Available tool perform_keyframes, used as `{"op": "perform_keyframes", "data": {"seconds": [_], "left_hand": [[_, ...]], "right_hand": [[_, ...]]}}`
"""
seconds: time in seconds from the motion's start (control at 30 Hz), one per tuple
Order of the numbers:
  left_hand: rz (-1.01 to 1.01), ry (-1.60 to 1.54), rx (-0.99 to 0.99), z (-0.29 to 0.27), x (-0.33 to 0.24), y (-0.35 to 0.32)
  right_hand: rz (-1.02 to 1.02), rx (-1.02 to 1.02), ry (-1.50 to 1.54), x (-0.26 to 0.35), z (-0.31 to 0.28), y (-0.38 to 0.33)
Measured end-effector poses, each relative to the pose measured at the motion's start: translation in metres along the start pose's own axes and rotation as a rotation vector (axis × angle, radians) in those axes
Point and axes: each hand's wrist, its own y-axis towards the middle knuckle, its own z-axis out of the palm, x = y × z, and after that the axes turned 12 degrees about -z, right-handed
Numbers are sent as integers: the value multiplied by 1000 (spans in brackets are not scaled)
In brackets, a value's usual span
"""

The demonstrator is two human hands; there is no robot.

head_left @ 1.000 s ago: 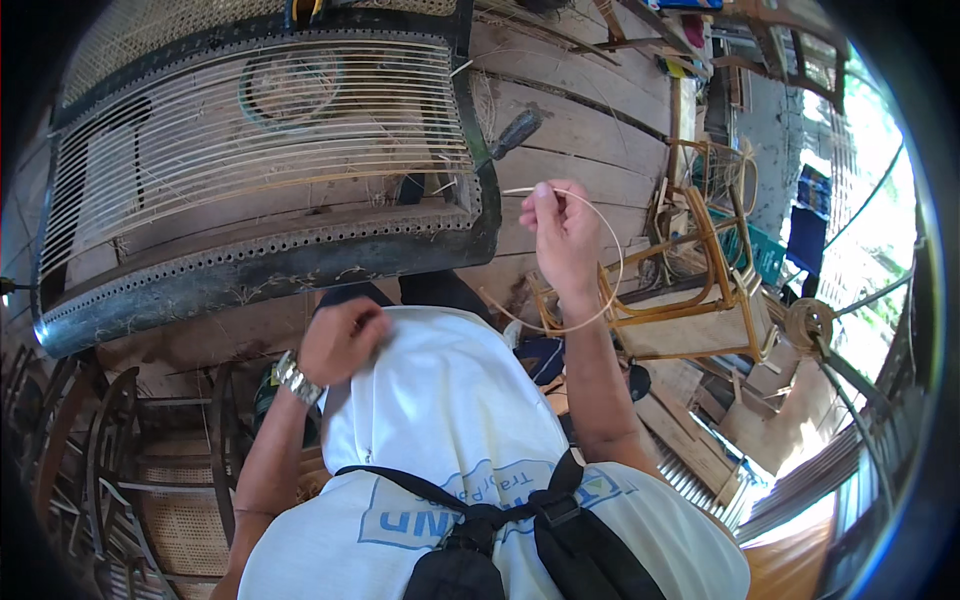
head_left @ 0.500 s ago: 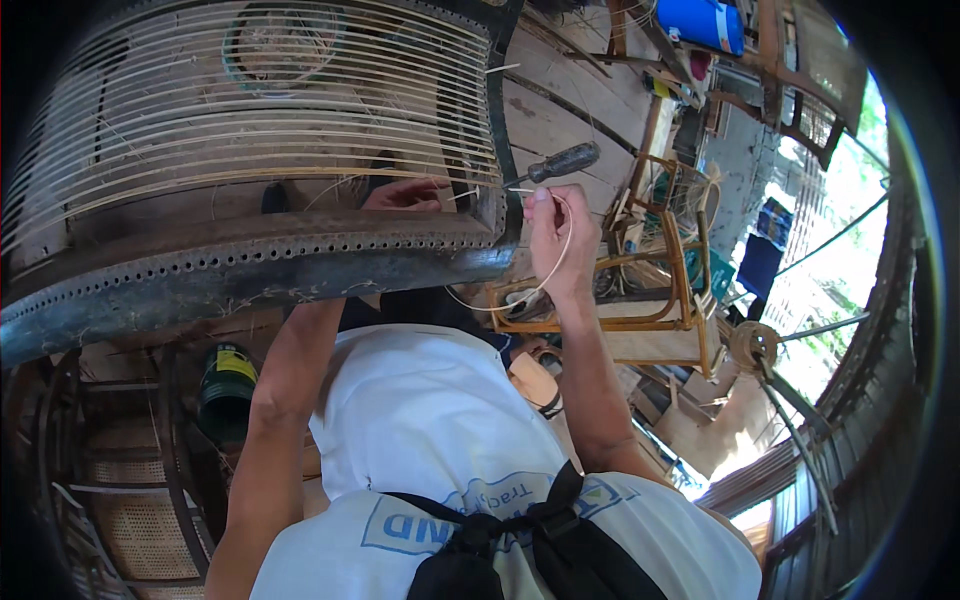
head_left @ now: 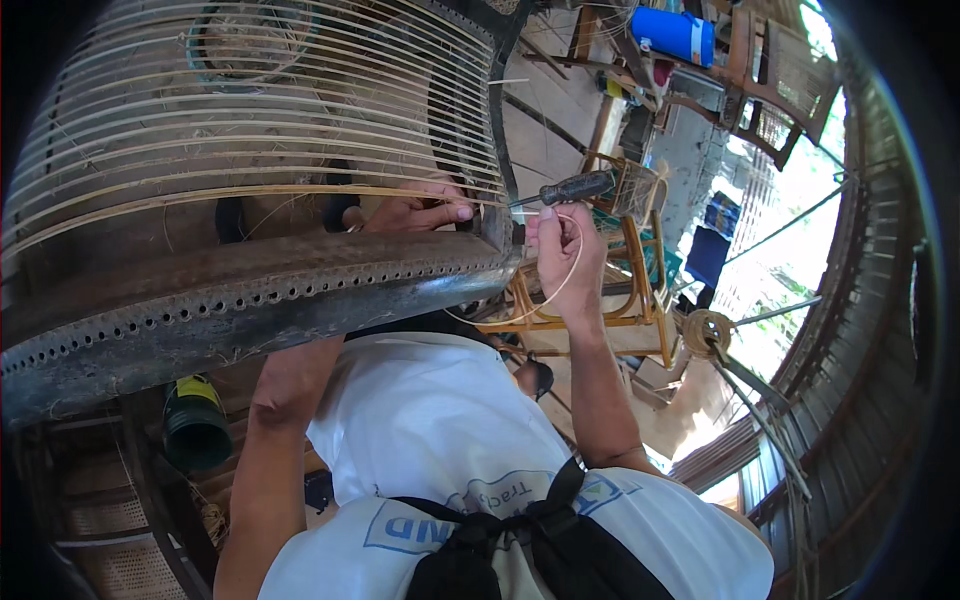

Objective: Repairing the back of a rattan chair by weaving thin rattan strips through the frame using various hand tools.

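A dark wooden seat or back frame [head_left: 250,310] with a row of small holes lies across my front, with pale cane strands [head_left: 300,130] stretched over its opening. Inside the opening, close to the right rail, my left hand [head_left: 425,207] pinches a cane strand, its thumb on top; my left forearm passes under the near rail. Just outside that rail, my right hand [head_left: 572,258] grips a loose cane strand [head_left: 577,262] between thumb and fingers, and the strand loops down below the wrist. A dark-handled awl or screwdriver [head_left: 580,187] sticks out of the rail directly above my right hand.
Rattan furniture [head_left: 640,280] stands to the right, with a blue cooler [head_left: 675,37] farther back. A round basin [head_left: 200,60] sits beneath the strands. At lower left are a green bucket [head_left: 196,430] and a chair with woven cane [head_left: 140,560]. A cane coil [head_left: 707,332] hangs at right.
My left hand has come up nearer the right rail, and its thumb now shows on the strand. My right hand keeps its pinch, slightly lower. The whole view has shifted a little.
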Motion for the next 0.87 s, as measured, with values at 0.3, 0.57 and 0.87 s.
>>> {"op": "perform_keyframes", "data": {"seconds": [0.3,0.57,0.87], "left_hand": [[-139,-172,15,-2,-6,-10],[-89,-222,35,-4,-15,-11],[84,-130,84,-7,-6,-1]], "right_hand": [[-41,-1,-84,-1,2,0],[-33,78,-187,15,2,-1],[-99,86,-254,6,5,-4]]}}
